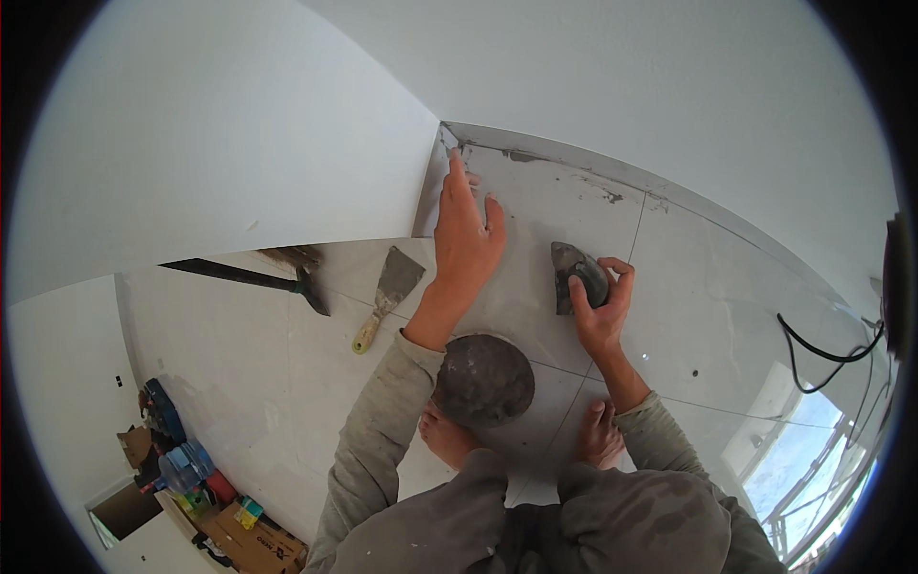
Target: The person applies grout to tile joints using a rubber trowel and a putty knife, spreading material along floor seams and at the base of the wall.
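My left hand (469,225) reaches into the corner of the walls, fingers stretched out, with the fingertips at the grey skirting (427,196). I see nothing in its grasp. My right hand (604,311) is closed round a dark grey, mortar-smeared piece (566,273) low over the floor tiles; its exact kind does not show. Between my feet sits a round container of dark grey mortar (485,381), its sides mostly hidden. Left of my left forearm lies a putty knife (390,295) with a stained blade and a yellow-green handle end.
A black-handled broom (239,275) lies at left beside the white wall (258,124). Bottles (186,466) and a cardboard box (251,538) stand at lower left. Black cables (813,356) loop at right. Grey smears mark the tiles along the far skirting (593,158).
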The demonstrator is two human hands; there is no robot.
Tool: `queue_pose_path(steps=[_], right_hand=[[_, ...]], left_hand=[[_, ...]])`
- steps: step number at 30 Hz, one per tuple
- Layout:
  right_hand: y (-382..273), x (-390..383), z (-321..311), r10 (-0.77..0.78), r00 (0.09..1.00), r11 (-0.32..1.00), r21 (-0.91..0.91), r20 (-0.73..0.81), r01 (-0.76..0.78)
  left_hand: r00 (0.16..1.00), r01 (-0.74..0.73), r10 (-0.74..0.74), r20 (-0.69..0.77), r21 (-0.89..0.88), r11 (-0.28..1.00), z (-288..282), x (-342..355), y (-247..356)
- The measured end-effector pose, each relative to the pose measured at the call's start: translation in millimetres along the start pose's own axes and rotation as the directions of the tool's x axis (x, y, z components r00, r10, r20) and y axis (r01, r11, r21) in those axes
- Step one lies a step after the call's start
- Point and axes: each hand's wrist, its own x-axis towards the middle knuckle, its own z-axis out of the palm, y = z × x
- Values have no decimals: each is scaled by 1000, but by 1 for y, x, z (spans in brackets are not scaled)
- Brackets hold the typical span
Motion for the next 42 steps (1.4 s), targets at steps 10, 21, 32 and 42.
queue_pose_path(steps=[10, 21, 32, 42], right_hand=[[19, 2, 2, -248, 969, 963, -108, -9, 246], [18, -1, -1, -127, 992, 991, -44, 0, 127], [18, 0, -1, -149, 989, 987, -61, 13, 149], [13, 0, 1, -198, 980, 975, -95, 14, 199]], left_hand=[[991, 29, -37, -128, -62, 998, 32, 27, -19], [990, 54, -59, -128, -36, 998, 29, 34, -22], [988, 77, -67, -137, 69, 995, 35, 34, -31], [985, 52, -20, -173, 185, 981, 29, 34, -14]])
